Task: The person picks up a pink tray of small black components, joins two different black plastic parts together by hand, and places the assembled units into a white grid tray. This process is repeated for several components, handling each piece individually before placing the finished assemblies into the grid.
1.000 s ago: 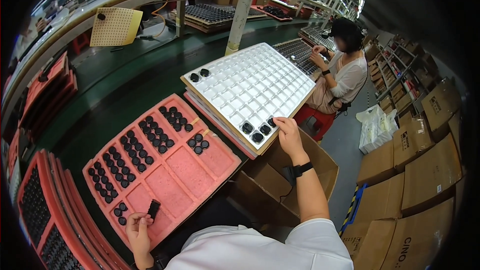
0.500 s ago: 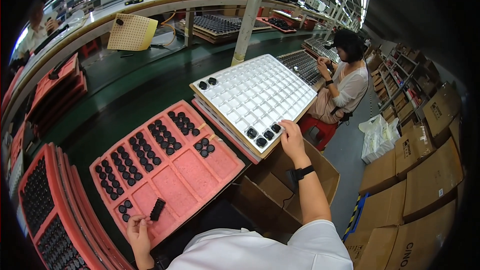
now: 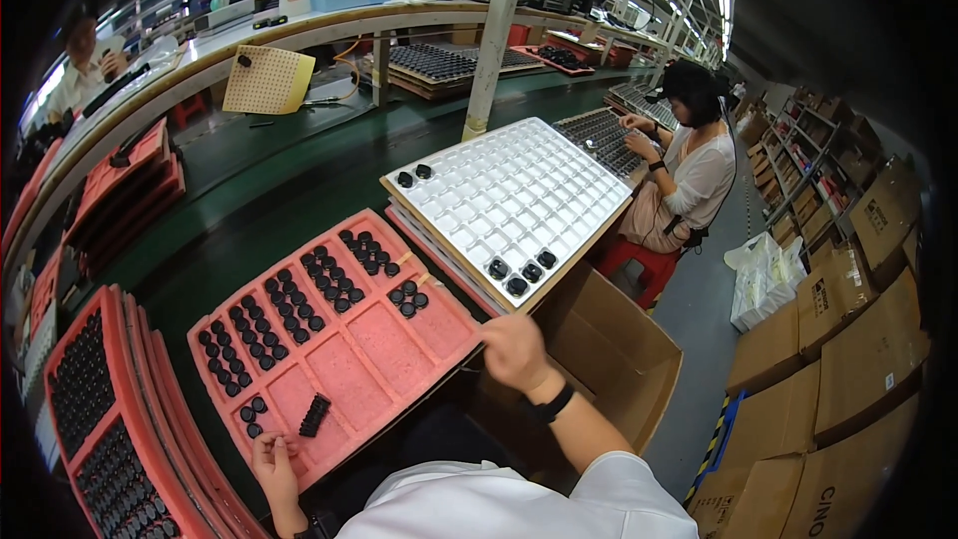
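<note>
A pink foam tray (image 3: pixel 399 344) with rows of small black round parts lies in front of me on the green bench. My left hand (image 3: pixel 272 461) rests on its near edge, fingers next to a black ridged strip (image 3: pixel 314 415). My right hand (image 3: pixel 512 348) is at the tray's right corner, just below the white gridded tray (image 3: pixel 519 195), fingers curled; I cannot see anything in it. The white tray holds a few black parts at its near corner (image 3: pixel 519 274) and two at its far left corner (image 3: pixel 414 176).
Stacked pink trays full of black parts (image 3: pixel 90 409) stand at my left. An open cardboard box (image 3: pixel 609 349) sits below the white tray. A seated person (image 3: pixel 689 160) works at the right. Cartons (image 3: pixel 848 329) line the right aisle. A perforated yellow board (image 3: pixel 264 82) lies farther back.
My right hand has dropped from the white tray's near corner down to the pink tray's right corner. The left hand stays at the pink tray's near edge.
</note>
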`<state>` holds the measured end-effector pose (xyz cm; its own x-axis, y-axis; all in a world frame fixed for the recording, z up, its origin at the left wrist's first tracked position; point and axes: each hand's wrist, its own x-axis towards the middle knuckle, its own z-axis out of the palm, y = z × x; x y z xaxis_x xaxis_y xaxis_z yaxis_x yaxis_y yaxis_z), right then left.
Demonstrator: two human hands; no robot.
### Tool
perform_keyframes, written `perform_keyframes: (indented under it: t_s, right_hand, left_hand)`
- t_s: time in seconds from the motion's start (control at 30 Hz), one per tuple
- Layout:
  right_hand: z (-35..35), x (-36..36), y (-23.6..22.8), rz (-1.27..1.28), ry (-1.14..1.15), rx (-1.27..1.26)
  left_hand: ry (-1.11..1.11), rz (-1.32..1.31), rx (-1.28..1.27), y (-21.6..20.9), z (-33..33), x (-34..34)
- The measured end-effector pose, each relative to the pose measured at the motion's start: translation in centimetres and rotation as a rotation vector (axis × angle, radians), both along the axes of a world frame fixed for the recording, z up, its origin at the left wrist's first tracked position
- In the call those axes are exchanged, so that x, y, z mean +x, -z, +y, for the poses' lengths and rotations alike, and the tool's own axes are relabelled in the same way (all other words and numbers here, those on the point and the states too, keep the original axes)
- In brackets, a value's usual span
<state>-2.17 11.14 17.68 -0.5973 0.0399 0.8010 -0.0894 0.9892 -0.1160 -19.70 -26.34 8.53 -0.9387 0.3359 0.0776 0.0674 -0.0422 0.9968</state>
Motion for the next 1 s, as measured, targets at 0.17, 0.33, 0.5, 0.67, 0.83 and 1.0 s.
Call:
perform_keyframes:
  t_s: [0.17, 0.33, 0.5, 0.67, 0.83, 1.0]
  right_hand:
    - [-4.9, -1.9, 3.9, -0.152, -0.214, -0.079]
    - [-6.4, -3.1, 4.1, -0.18, -0.275, -0.176]
    - [-6.8, -4.6, 3.9, -0.161, -0.346, -0.201]
    - [-7.8, -6.1, 3.2, -0.139, -0.28, -0.266]
    - [-8.1, -9.2, -0.2, -0.084, -0.417, -0.274]
    - [-8.5, -12.9, -3.0, -0.084, -0.558, -0.283]
  left_hand:
    - [-0.114, -0.026, 0.002, 0.9, 0.3, 0.8]
    - [-0.161, -0.027, -0.015, 1.2, -0.2, 1.2]
    - [-0.248, -0.029, 0.004, 0.7, -1.4, 1.9]
    - [-0.23, -0.013, -0.008, 0.1, -1.5, 1.7]
    - [-0.265, -0.039, 0.003, -0.7, -2.4, 1.4]
    - [-0.297, -0.008, 0.023, -2.7, -2.1, 1.2]
